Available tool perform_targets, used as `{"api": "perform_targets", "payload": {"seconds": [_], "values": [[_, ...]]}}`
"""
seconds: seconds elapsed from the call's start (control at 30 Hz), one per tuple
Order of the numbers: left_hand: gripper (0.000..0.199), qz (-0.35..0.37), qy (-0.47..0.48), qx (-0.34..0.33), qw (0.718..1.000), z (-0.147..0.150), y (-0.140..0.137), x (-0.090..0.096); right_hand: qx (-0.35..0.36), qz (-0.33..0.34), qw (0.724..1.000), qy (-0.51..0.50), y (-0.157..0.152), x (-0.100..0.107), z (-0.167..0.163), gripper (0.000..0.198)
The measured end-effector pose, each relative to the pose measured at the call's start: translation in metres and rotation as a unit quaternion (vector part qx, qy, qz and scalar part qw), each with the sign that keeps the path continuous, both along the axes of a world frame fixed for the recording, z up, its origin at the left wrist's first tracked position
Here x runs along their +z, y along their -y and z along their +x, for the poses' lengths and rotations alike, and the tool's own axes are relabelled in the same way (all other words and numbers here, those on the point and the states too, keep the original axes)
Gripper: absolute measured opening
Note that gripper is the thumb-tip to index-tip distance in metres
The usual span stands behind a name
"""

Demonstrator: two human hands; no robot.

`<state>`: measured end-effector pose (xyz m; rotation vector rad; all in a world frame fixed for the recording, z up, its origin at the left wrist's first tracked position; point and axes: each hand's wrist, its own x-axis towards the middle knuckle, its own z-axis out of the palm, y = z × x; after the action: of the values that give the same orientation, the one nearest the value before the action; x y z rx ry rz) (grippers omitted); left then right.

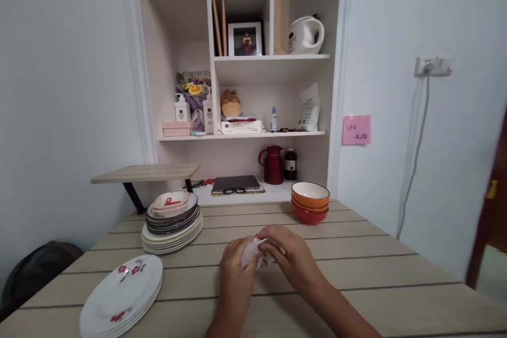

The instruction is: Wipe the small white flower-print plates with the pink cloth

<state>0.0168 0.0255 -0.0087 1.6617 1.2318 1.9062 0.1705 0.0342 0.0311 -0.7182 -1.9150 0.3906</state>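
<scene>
A crumpled white tissue (249, 253) is held between both hands, low over the middle of the wooden table (368, 274). My left hand (236, 266) has its fingers closed around the tissue's left side. From the right, my right hand (291, 256) bends over it with thumb and fingers pinching the other side. Part of the tissue is hidden by the fingers. Left of the hands lies a stack of white oval plates (119, 296) with red flowers. Stacked orange and red bowls (310, 206) stand beyond my right hand.
Round plates (172, 240) are piled at the back left, topped by small pink-edged dishes (170, 202). Behind are a raised wooden shelf (146, 173), a dark laptop (236, 184), glasses (234, 190), a red jug (273, 165) and a dark bottle (290, 165).
</scene>
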Motion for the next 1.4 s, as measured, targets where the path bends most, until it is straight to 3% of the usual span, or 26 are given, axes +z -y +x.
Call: {"api": "perform_targets", "payload": {"seconds": [0.33, 0.53, 0.7, 0.93, 1.13, 1.27, 1.4], "values": [[0.024, -0.08, 0.05, 0.011, 0.995, 0.006, 0.004, 0.006, 0.003, -0.007, 0.999, -0.046, 0.001, -0.003, -0.002, 0.019], [0.027, -0.114, 0.125, -0.063, 0.984, 0.004, 0.007, 0.019, 0.009, -0.085, 0.986, -0.142, 0.002, -0.002, -0.003, 0.017], [0.027, -0.129, 0.155, -0.081, 0.976, 0.004, 0.008, 0.023, 0.03, -0.152, 0.966, -0.208, 0.001, -0.004, -0.006, 0.017], [0.04, -0.158, 0.219, -0.081, 0.959, 0.003, 0.005, 0.016, 0.033, -0.229, 0.915, -0.33, -0.002, -0.006, -0.01, 0.022], [0.05, -0.182, 0.282, -0.11, 0.935, 0.01, 0.0, 0.006, 0.015, -0.283, 0.846, -0.452, -0.005, -0.007, -0.011, 0.03], [0.052, -0.19, 0.33, -0.136, 0.915, 0.014, -0.004, 0.001, 0.076, -0.335, 0.786, -0.513, -0.006, -0.011, -0.015, 0.037], [0.05, -0.185, 0.366, -0.133, 0.903, 0.01, -0.003, 0.0, 0.126, -0.381, 0.783, -0.475, -0.004, -0.009, -0.015, 0.037]]}}
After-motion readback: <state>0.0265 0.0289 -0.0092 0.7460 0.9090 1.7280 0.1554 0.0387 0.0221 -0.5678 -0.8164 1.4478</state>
